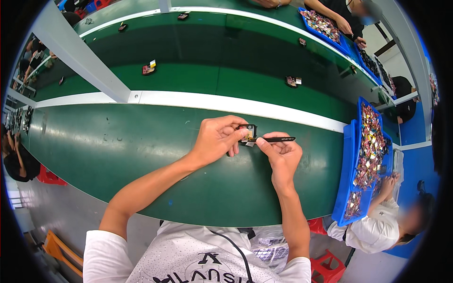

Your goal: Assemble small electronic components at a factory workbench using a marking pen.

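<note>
Over the green worktable (141, 141), my left hand (219, 138) is closed around a small black-framed electronic part (248, 128) with a pale and yellowish inside. Black tweezers (281, 139) lie in the pinch of my right hand (283, 155), pointing left. Their tip reaches the lower edge of the part, near a small whitish piece; whether it touches is too small to tell. My left fingers cover the part's left side.
At the right stand blue trays (347, 170) heaped with small reddish wired components (370, 146). Beyond a white rail (226, 104), a green belt carries scattered small units (148, 69). A white post (80, 52) rises at left. A co-worker (377, 221) sits at the right.
</note>
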A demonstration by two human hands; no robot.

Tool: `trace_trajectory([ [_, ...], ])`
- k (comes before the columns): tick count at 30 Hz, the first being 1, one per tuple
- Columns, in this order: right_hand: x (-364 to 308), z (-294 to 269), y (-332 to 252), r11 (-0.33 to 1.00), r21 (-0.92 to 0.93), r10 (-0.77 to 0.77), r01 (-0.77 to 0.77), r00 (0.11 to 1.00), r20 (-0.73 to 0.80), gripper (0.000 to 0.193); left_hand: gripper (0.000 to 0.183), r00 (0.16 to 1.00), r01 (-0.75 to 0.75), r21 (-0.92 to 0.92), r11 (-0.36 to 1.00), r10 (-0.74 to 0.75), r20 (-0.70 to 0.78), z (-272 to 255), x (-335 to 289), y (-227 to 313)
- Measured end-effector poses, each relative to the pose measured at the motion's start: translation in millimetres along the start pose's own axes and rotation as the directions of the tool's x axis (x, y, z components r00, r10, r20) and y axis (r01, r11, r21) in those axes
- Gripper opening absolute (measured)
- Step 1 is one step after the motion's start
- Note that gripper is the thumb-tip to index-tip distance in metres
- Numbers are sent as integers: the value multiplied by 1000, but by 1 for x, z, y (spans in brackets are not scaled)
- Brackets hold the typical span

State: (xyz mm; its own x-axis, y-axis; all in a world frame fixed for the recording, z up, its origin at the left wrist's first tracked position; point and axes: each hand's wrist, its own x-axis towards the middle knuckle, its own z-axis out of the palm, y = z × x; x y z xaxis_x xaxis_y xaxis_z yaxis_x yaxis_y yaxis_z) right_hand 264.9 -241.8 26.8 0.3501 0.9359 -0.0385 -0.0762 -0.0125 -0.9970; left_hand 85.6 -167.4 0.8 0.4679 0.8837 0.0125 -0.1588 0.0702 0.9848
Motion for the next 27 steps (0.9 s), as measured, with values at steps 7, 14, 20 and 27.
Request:
trace_trajectory([
  [7, -2, 3, -1, 999, 26, 40, -40, 999, -18, 15, 20, 1000, -29, 33, 999, 29, 2, 1, -1, 1],
  [14, 0, 4, 7, 999, 51, 6, -5, 1000, -22, 17, 19, 998, -58, 90, 994, 59, -3, 1, -2, 0],
  [20, 3, -1, 8, 997, 66, 48, -47, 999, -14, 16, 20, 999, -48, 67, 997, 48, 4, 2, 1, -3],
  [27, 4, -6, 12, 997, 30, -66, 66, 997, 24, 14, 27, 993, 42, -30, 999, -39, 111, -9, 6, 0],
])
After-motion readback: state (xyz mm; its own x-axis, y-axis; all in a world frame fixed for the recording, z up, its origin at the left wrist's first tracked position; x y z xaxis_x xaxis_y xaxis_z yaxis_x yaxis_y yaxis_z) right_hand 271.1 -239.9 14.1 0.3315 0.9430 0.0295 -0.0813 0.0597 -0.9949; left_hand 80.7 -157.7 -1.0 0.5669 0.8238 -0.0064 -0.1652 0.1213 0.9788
